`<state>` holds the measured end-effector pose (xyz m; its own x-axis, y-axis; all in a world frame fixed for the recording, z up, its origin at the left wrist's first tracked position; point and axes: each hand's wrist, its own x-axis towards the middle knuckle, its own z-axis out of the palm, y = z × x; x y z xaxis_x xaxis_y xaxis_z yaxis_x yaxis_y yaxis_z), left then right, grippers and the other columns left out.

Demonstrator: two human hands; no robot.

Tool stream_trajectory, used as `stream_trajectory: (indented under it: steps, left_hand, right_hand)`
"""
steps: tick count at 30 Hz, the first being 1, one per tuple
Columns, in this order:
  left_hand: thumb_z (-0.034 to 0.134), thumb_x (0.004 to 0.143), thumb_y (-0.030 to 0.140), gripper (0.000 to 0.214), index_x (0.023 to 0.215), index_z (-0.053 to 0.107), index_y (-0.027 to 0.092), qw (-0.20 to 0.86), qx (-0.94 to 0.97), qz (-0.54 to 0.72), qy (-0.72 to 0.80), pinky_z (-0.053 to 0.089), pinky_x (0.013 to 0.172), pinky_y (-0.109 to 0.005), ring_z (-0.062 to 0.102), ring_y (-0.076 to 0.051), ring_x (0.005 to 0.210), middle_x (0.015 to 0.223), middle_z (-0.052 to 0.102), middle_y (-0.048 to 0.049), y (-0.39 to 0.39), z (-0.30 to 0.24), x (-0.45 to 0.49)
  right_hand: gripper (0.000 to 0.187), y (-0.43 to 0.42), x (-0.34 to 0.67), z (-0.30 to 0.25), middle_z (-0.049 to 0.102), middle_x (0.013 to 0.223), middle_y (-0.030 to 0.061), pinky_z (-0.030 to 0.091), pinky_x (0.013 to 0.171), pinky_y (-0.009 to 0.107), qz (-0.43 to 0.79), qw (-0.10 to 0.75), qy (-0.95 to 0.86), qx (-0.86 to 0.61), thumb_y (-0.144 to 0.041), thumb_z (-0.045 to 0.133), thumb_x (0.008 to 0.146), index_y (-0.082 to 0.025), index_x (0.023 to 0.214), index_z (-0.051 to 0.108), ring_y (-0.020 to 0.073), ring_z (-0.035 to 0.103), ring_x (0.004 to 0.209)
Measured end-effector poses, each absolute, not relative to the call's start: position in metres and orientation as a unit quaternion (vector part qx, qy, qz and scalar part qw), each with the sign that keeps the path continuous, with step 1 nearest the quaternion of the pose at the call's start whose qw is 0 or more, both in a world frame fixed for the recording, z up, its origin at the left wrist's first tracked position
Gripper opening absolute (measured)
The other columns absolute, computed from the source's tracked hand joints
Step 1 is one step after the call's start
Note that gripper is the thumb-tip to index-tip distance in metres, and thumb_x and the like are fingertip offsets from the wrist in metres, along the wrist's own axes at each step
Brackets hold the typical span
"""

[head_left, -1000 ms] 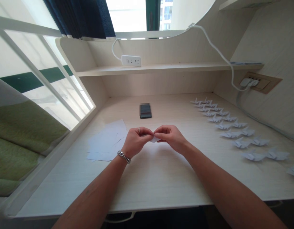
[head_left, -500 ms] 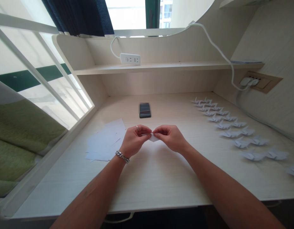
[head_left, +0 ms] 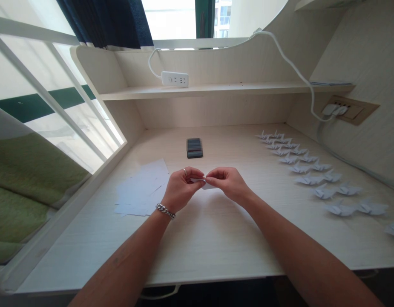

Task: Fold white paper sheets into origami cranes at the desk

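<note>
A small piece of folded white paper [head_left: 208, 186] is pinched between my two hands above the middle of the desk. My left hand [head_left: 183, 186], with a ring and a chain bracelet, grips its left side between thumb and fingers. On the other side my right hand [head_left: 228, 183] pinches the paper, its fingertips almost touching those of the left. Fingers cover much of the paper, so its full shape is hidden. Beside my left hand lies a loose stack of white paper sheets [head_left: 139, 189]. Folded paper cranes [head_left: 307, 179] stand in rows on the right.
A dark phone [head_left: 194, 148] lies on the desk [head_left: 216, 243] beyond my hands. On the shelf [head_left: 216, 88] rests a white power strip [head_left: 174, 79]. A white cable [head_left: 289, 64] hangs down to the wall socket [head_left: 350, 109]. White bars [head_left: 53, 89] border the left side.
The fingertips have shifted slightly on the folded paper, and a bit more of it shows below my right thumb. Otherwise both hands keep nearly the same place.
</note>
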<state>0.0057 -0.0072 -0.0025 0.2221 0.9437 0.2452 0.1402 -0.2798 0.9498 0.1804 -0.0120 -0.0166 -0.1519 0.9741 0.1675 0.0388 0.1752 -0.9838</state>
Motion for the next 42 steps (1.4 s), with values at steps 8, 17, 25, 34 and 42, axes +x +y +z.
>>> stream_trajectory:
  steps: [8, 17, 25, 34, 42]
  left_hand:
    - [0.079, 0.062, 0.021, 0.022, 0.08, 0.067, 0.014, 0.459, 0.626, 0.478, 0.41, 0.058, 0.072, -0.031, 0.07, -0.019, 0.075, 0.078, 0.073, -0.0062, -0.007, -0.004, 0.006]
    - [0.081, 0.061, 0.021, 0.027, 0.083, 0.067, 0.013, 0.493, 0.607, 0.479, 0.399, 0.057, 0.072, -0.03, 0.07, -0.019, 0.077, 0.081, 0.073, -0.007, -0.004, -0.005, 0.004]
    - [0.082, 0.061, 0.023, 0.033, 0.088, 0.066, 0.012, 0.5, 0.589, 0.486, 0.407, 0.057, 0.072, -0.032, 0.069, -0.019, 0.074, 0.075, 0.072, -0.0063, -0.004, -0.003, 0.004]
    - [0.082, 0.06, 0.019, 0.028, 0.083, 0.067, 0.012, 0.514, 0.59, 0.476, 0.402, 0.056, 0.073, -0.032, 0.069, -0.018, 0.076, 0.08, 0.072, -0.0068, -0.003, -0.002, 0.004]
    - [0.081, 0.06, 0.019, 0.025, 0.078, 0.064, 0.014, 0.479, 0.598, 0.498, 0.405, 0.053, 0.066, -0.026, 0.065, -0.014, 0.068, 0.072, 0.068, -0.0023, -0.004, -0.002, 0.007]
  right_hand:
    - [0.02, -0.016, 0.175, -0.017, 0.071, 0.078, 0.0059, 0.052, 0.07, 0.033, 0.424, 0.519, -0.611, -0.422, -0.035, 0.074, 0.071, -0.017, 0.078, 0.07, 0.0192, 0.065, 0.073]
    - [0.01, -0.019, 0.174, -0.018, 0.071, 0.08, 0.0051, 0.052, 0.072, 0.033, 0.337, 0.524, -0.649, -0.437, -0.029, 0.067, 0.078, -0.02, 0.082, 0.069, 0.0194, 0.066, 0.074]
    - [0.007, -0.023, 0.173, -0.014, 0.071, 0.079, 0.0039, 0.052, 0.071, 0.032, 0.304, 0.526, -0.666, -0.433, -0.024, 0.064, 0.079, -0.02, 0.082, 0.069, 0.0183, 0.066, 0.074]
    - [0.006, -0.022, 0.174, -0.015, 0.071, 0.079, 0.0034, 0.051, 0.071, 0.029, 0.283, 0.524, -0.683, -0.423, -0.022, 0.062, 0.08, -0.019, 0.081, 0.067, 0.0168, 0.065, 0.075]
    - [0.013, -0.017, 0.175, -0.019, 0.07, 0.078, 0.0019, 0.049, 0.068, 0.028, 0.315, 0.512, -0.668, -0.44, -0.019, 0.061, 0.08, -0.02, 0.091, 0.066, 0.016, 0.064, 0.072]
